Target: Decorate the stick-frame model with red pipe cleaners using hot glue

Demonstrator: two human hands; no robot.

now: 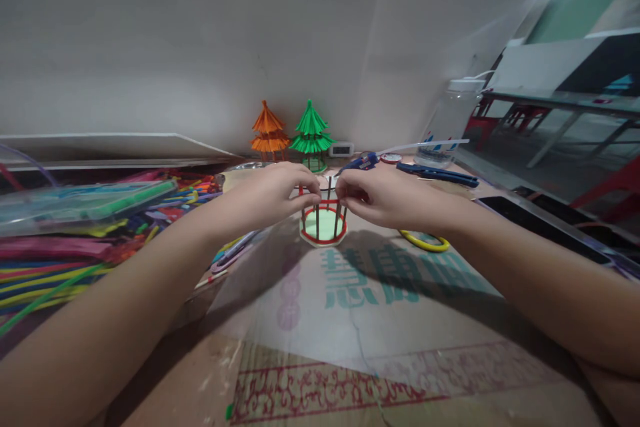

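A small round model [324, 225] with a pale green base, a red ring and several dark upright sticks stands on a sheet of cardboard [350, 320]. My left hand [273, 195] is curled over its top left edge, fingers pinched on the upper red rim. From the other side my right hand [383, 197] pinches the top right of the same rim. Both hands touch the model's upper part. Behind it stand a finished orange paper pagoda [269, 131] and a green one [311, 133].
A heap of coloured straws and strips [75, 240] fills the left side. A yellow ring [425, 241] lies right of the model. A blue glue gun [363, 162], blue tool [440, 175] and clear plastic jar [450, 121] sit at back right. White boards wall the back.
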